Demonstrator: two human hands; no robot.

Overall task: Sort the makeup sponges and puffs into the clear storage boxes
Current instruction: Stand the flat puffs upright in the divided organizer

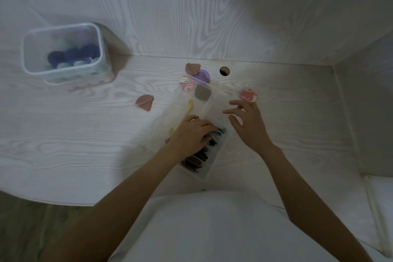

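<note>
A long clear box [209,162] lies at the desk's middle, with a row of flat puffs [196,160] standing in its near end. My left hand [191,135] rests on these puffs, fingers curled over them. My right hand [247,122] hovers just right of the box, fingers spread and holding nothing. Beyond it lies a round pink puff [247,94]. A grey puff [202,92] sits at the box's far end, beside a purple puff [203,75], a patterned puff [186,85] and a brown wedge puff [192,68]. Another brown wedge puff [145,102] lies alone to the left.
A second clear box [32,70] at the far left holds dark blue and pale sponges [72,55]. A yellow strip [186,114] lies beside the long box. A cable hole [224,70] is in the desk near the back wall. A side wall stands at right.
</note>
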